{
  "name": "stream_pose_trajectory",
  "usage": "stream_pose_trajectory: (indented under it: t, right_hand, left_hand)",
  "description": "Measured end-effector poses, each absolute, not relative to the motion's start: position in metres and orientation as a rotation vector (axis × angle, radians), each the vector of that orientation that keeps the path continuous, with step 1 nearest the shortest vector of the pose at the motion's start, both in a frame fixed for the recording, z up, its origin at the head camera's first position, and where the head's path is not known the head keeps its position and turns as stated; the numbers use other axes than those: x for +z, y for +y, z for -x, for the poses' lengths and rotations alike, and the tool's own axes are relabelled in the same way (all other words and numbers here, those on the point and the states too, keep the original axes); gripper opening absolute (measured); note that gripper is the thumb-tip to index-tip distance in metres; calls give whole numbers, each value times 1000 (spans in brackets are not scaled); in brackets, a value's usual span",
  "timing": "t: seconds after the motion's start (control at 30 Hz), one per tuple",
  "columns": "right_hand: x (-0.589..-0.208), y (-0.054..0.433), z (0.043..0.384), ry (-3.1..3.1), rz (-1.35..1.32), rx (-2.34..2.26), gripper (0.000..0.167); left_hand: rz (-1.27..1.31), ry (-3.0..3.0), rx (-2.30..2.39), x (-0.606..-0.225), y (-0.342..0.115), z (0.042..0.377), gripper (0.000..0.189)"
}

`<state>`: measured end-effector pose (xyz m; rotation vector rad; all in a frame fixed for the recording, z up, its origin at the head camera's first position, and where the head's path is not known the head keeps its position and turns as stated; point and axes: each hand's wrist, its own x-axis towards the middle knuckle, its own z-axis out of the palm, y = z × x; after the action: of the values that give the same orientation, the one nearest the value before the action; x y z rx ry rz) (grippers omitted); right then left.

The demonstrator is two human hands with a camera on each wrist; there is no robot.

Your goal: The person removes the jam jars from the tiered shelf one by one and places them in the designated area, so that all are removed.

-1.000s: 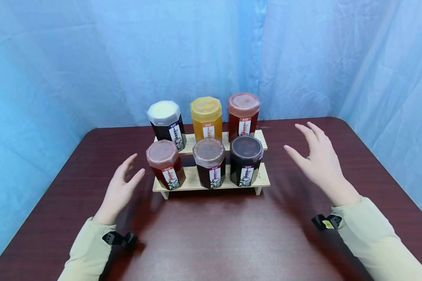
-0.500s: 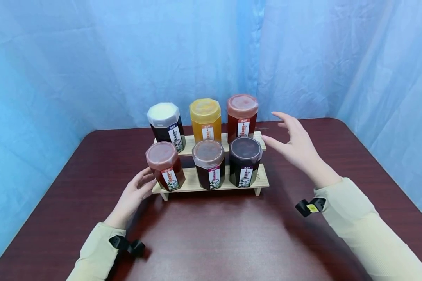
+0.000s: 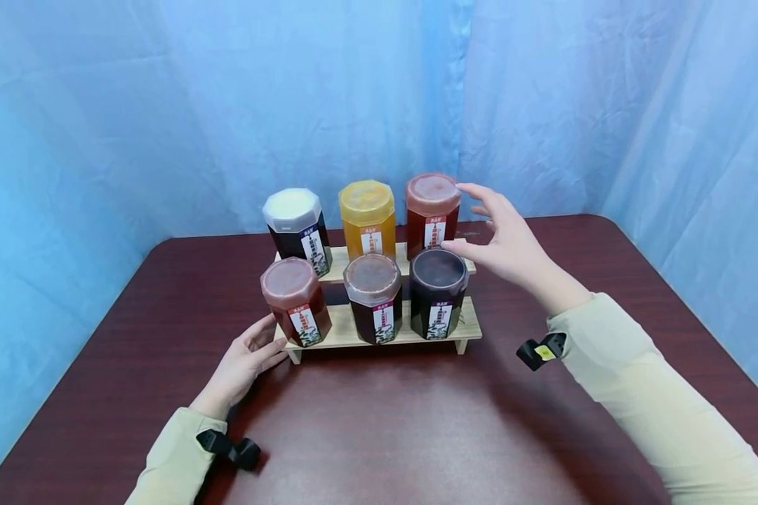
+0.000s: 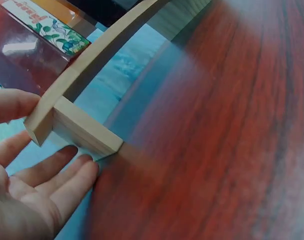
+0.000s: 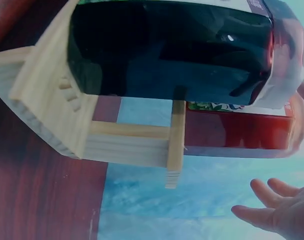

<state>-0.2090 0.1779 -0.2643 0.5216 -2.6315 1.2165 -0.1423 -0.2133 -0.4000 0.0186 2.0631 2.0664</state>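
Note:
A two-step wooden display stand (image 3: 347, 337) holds several eight-sided jars. The front row has a red jar (image 3: 297, 301), a dark jar with a pinkish lid (image 3: 375, 301) and a dark-lidded jar (image 3: 439, 298). Behind are a white-lidded jar (image 3: 298, 235), a yellow jar (image 3: 368, 217) and a red jar with a pink lid (image 3: 432, 214). My left hand (image 3: 243, 368) holds the left end of the lower step, thumb above and fingers below in the left wrist view. My right hand (image 3: 502, 242) has its fingers spread beside the back red jar, index fingertip right at its lid.
The stand rests on a dark red-brown table (image 3: 379, 435). Blue curtains (image 3: 379, 91) hang behind the table and along both sides. A black strap device (image 3: 230, 449) sits on the left sleeve, and another (image 3: 540, 351) on the right.
My right hand has moved left and forward from the right side to the back red jar. My left hand has come right to the stand's lower step. The jars stay on their steps.

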Motion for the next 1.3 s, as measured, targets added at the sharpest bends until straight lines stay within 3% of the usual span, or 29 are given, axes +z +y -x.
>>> stream_pose_trajectory:
  t: [0.27,0.57,1.3]
  right_hand:
    - [-259,173,221,-2648,-609,1208,78]
    - [-258,165,232,-2652,-640,1277,68]
    - [-269,152,241,-2572,-606,1221,70]
  left_hand:
    - [-51,1983,2116,-407,-214,140,65]
    - [-64,1977,2134,-412,-213,140,66]
    - [-295,1834,2267,-421,-223,141,69]
